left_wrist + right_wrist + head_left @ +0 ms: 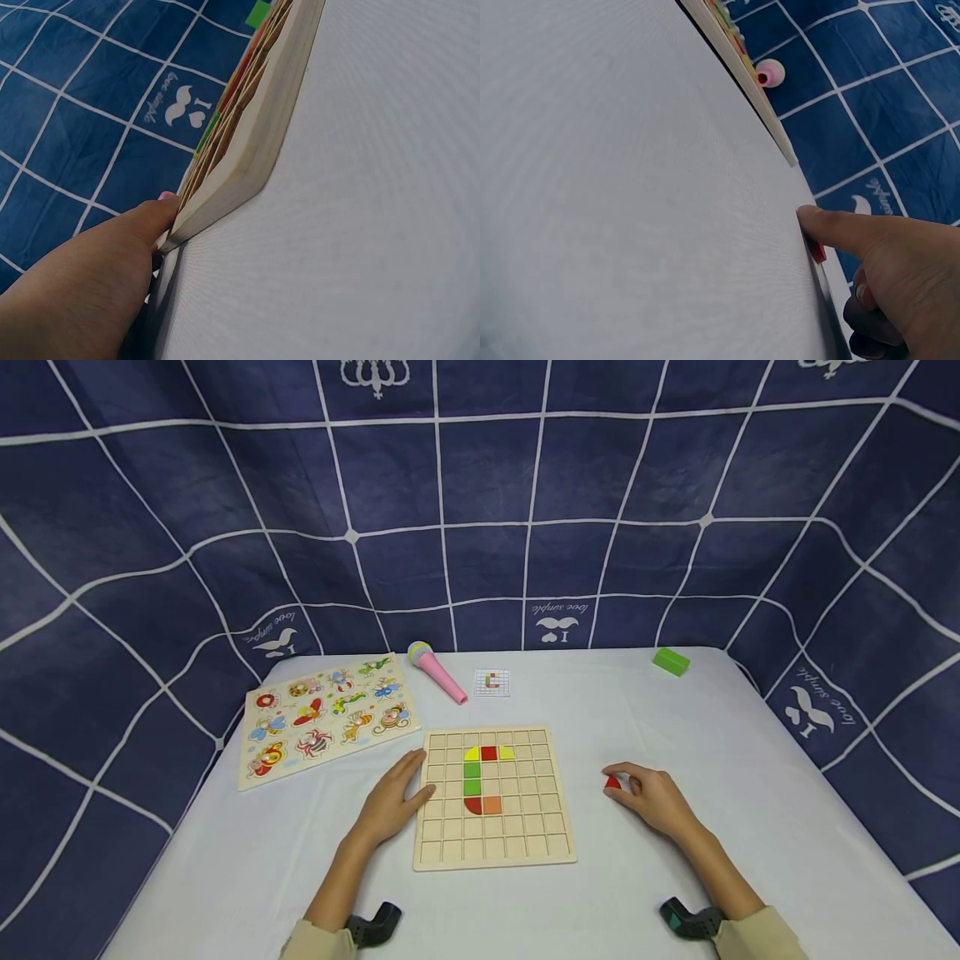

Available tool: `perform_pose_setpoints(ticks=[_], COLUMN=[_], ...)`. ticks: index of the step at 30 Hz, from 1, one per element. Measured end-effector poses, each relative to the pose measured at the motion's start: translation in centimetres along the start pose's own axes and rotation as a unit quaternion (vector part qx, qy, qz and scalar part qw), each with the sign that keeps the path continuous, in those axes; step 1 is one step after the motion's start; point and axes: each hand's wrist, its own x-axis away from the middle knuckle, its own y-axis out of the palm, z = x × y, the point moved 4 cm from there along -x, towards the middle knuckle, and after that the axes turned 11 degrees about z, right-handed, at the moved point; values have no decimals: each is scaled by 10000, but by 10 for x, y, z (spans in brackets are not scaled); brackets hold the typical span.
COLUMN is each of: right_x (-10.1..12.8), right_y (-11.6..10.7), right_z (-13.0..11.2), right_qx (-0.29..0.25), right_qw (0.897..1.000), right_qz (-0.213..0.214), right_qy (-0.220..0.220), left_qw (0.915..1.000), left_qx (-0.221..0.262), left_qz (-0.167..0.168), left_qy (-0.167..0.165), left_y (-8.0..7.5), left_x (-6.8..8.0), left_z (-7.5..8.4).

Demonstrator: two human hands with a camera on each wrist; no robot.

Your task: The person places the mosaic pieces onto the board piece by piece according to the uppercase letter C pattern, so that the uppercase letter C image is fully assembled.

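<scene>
A pale wooden grid board (450,852) lies on the white table, with red, yellow, green and orange tiles in some of its squares. At the board's left edge rests my left hand (392,802), fingers fairly straight and the thumb (154,217) touching the rim. Right of the board, my right hand (656,797) pinches a small red tile (612,782) between thumb and fingers, low over the cloth. Only a sliver of that red tile (818,251) shows in the right wrist view; the hand hides the rest.
A wooden insect puzzle board (330,722) lies to the left. Behind the grid board are a pink toy microphone (442,677) and a small card (492,683) with a coloured grid pattern. A green block (671,662) sits at the back right. Blue checked cloth (480,560) hangs behind the table.
</scene>
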Motion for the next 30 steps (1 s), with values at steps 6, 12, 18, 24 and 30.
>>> perform_pose_setpoints(ticks=[6,12,18,24,30], right_x=[2,9,13,12,12], right_y=[-4,-10,-11,-9,-8], right_z=[3,6,5,4,3], right_qx=[106,152,274,357,330], right_qw=[9996,9994,9990,9985,9984], right_qz=[-150,-101,111,239,359], right_qy=[232,283,335,348,286], left_qw=[10000,10000,10000,10000,10000], left_qx=[-26,-5,-10,-21,-10], left_qz=[-20,-15,-38,-27,-14], left_qy=[-27,2,-31,-29,-13], left_y=[0,1,0,0,-1], left_x=[1,0,0,0,-1], left_z=[-1,-1,-1,0,0])
